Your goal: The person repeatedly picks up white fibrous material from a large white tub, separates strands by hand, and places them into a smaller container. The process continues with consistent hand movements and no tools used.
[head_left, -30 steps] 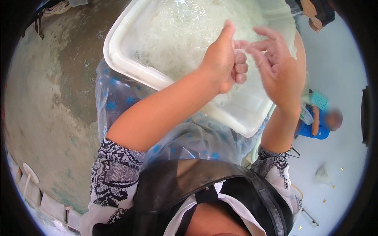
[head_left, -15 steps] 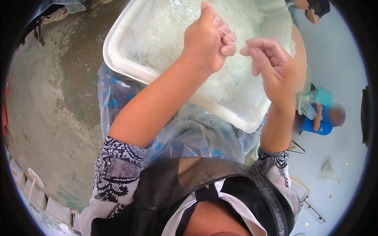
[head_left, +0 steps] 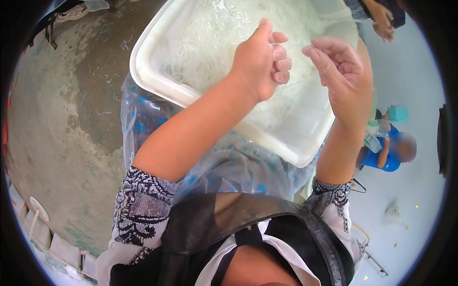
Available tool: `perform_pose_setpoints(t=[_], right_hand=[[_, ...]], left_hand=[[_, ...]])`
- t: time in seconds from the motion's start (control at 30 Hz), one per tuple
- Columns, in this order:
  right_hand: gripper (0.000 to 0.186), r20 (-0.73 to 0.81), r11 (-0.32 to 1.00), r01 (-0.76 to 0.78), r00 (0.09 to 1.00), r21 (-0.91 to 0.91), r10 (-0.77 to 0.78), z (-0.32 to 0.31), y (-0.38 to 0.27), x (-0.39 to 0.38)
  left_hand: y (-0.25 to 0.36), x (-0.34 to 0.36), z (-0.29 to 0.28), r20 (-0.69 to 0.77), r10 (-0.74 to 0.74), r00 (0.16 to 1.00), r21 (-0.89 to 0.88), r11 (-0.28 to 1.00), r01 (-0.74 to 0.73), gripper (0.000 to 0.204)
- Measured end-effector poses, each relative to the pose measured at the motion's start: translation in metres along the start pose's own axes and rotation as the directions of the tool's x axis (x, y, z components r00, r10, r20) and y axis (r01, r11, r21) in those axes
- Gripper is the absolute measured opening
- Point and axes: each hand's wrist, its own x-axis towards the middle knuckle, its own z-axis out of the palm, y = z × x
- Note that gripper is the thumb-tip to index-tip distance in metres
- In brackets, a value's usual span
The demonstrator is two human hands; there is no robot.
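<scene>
A white plastic tub [head_left: 140,57] holds a tangled mass of thin, translucent whitish strands [head_left: 191,57] in liquid. Above it, my left hand [head_left: 257,64] has curled fingers with the thumb raised; whatever they hold is too fine or hidden to name. My right hand [head_left: 346,74] hovers over the tub's right side, apart from the left, its thumb and forefinger drawn together near the tips; what is between them cannot be made out. Under the tub, a clear plastic sheet with blue snowflakes [head_left: 143,112] covers my lap.
At the right sits a person in blue [head_left: 391,159] with a turquoise basket [head_left: 398,113]. Another person's hand [head_left: 381,24] shows at top right, a shoe [head_left: 71,14] at top left. Scattered strands lie on the concrete floor [head_left: 81,119]; a white stand [head_left: 38,209] is at lower left.
Since half a second ago my left hand has moved down and slightly right, and my right hand right and a little up. The thin strand seen at my left fingers is no longer distinguishable.
</scene>
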Motion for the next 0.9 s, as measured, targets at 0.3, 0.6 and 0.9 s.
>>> perform_pose_setpoints(t=[0.3, 0.6, 0.9], right_hand=[[0.006, 0.135, 0.976, 0.088, 0.989, -0.2, -0.062, 0.008, 0.001, 0.001], [0.015, 0.309, 0.954, -0.275, 0.923, 0.12, 0.228, 0.002, 0.068, -0.02], [0.014, 0.582, 0.813, -0.139, 0.63, -0.566, 0.513, -0.017, 0.153, -0.076]], left_hand=[[0.002, 0.004, 0.0, 0.09, 0.062, 0.994, 0.016, 0.998, -0.064, 0.065], [0.046, 0.002, 0.004, 0.441, 0.043, 0.896, -0.338, 0.933, 0.122, 0.045], [0.115, -0.039, 0.001, 0.692, 0.369, 0.62, 0.101, 0.801, -0.59, 0.038]])
